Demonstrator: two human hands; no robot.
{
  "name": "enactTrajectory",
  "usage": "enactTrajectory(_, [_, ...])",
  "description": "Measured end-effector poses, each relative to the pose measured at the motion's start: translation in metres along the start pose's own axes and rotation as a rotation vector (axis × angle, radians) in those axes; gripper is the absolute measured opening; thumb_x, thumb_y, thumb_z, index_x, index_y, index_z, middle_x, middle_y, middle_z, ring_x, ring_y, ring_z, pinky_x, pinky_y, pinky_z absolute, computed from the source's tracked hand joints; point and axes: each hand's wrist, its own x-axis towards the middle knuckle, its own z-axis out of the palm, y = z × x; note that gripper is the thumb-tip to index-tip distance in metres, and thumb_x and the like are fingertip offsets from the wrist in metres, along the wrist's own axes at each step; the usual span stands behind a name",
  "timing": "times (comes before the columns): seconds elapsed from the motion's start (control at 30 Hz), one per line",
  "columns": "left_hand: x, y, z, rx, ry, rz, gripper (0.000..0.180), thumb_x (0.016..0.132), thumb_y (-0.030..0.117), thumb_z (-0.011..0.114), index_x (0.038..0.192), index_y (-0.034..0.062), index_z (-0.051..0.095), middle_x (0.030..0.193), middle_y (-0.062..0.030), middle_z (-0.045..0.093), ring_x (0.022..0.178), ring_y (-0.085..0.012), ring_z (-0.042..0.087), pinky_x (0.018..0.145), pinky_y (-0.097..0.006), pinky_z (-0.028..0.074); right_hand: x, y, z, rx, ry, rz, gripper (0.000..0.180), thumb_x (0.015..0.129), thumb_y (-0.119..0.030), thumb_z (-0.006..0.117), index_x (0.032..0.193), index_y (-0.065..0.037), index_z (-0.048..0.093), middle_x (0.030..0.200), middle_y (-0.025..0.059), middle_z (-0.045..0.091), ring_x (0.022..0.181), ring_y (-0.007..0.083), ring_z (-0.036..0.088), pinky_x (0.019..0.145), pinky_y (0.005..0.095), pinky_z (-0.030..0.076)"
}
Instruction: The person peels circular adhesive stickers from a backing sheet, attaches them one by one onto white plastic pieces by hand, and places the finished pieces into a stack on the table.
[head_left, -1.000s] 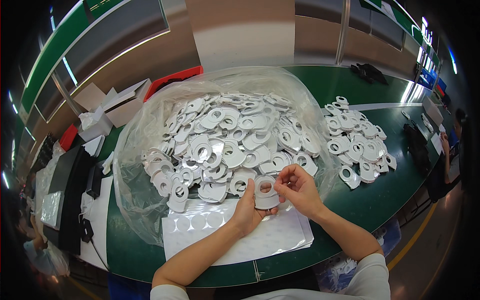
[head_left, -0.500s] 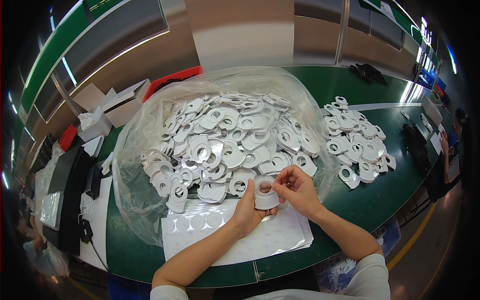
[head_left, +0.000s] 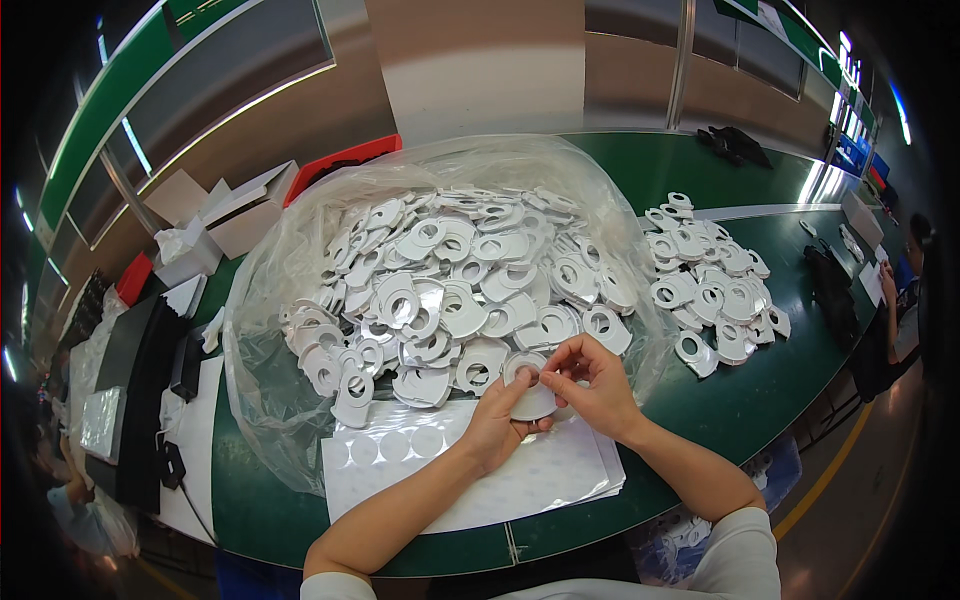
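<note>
My left hand (head_left: pixel 494 424) is closed round a white plastic part with a round hole (head_left: pixel 536 404), its thumb lying across the ring and its fingers underneath. My right hand (head_left: pixel 592 388) has thumb and forefinger pinched together at the ring's right edge; whatever sits between those fingertips is too small to make out. Under both hands lies a stack of white sheets (head_left: pixel 420 500), the top one glossy with round stickers (head_left: pixel 394 444). Just beyond, a large heap of similar white parts (head_left: pixel 463 308) fills an opened clear plastic bag (head_left: pixel 262 420).
A smaller pile of white parts (head_left: pixel 712 290) lies on the green table (head_left: pixel 690 432) at right. Black cloth (head_left: pixel 830 285) rests farther right, near another person's hand (head_left: pixel 888 288). White boxes (head_left: pixel 245 212), a red bin (head_left: pixel 345 165) and a black case (head_left: pixel 130 400) stand at left.
My left thumb has shifted from beside the ring to across it, partly covering the hole. My right hand stays pinched at the ring's edge, barely moved.
</note>
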Motion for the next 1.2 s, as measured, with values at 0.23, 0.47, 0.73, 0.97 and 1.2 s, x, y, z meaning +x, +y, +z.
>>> enactTrajectory(0.23, [-0.003,-0.001,-0.002,0.007,-0.008,0.021,0.018,0.096,0.024,0.049,0.109,0.0100,0.048,0.102,-0.0039,0.056,0.087,-0.0134,0.057,0.062,-0.029,0.048,0.000,-0.006,0.001,-0.487,0.073,-0.466,0.015,0.075,0.000,0.066,0.088,-0.002,0.058,0.081,0.0059,0.061,0.072,0.0158,0.059,0.061,0.0274,0.050])
enactTrajectory(0.47, [-0.003,-0.005,-0.001,0.106,-0.021,0.081,0.026,0.097,0.023,0.047,0.119,0.0112,0.042,0.104,-0.0055,0.057,0.084,-0.0137,0.058,0.062,-0.027,0.048,0.000,-0.013,0.003,-0.694,0.233,-0.660,0.020,0.071,0.000,0.066,0.091,-0.002,0.063,0.088,0.0067,0.065,0.078,0.0220,0.061,0.064,0.0286,0.049])
enactTrajectory(0.73, [-0.006,-0.004,0.006,0.222,-0.080,0.051,0.036,0.096,0.031,0.046,0.125,0.0125,0.037,0.104,-0.0096,0.055,0.087,-0.0183,0.059,0.056,-0.027,0.043,0.000,-0.009,-0.007,-0.088,0.079,0.115,0.015,0.080,-0.003,0.063,0.092,0.004,0.067,0.081,0.0082,0.067,0.059,0.0076,0.061,0.053,0.0198,0.047])
enactTrajectory(0.97, [-0.004,-0.005,0.002,0.273,-0.181,0.006,0.075,0.089,0.069,0.008,0.132,0.0140,0.035,0.100,-0.0094,0.057,0.084,-0.0175,0.060,0.050,-0.024,0.041,-0.001,-0.016,-0.008,-0.240,0.090,0.082,0.014,0.076,-0.012,0.067,0.080,0.001,0.066,0.071,0.0040,0.066,0.052,0.0047,0.056,0.046,0.0211,0.042])
enactTrajectory(1.2, [-0.006,-0.005,0.006,0.349,-0.188,0.009,0.084,0.086,0.073,0.009,0.140,0.0121,0.028,0.098,-0.0085,0.057,0.076,-0.0167,0.061,0.047,-0.023,0.042,-0.010,-0.020,0.003,-0.874,0.192,-0.207,0.031,0.068,-0.029,0.076,0.072,-0.005,0.057,0.064,0.0054,0.057,0.058,0.0200,0.054,0.051,0.0329,0.043])
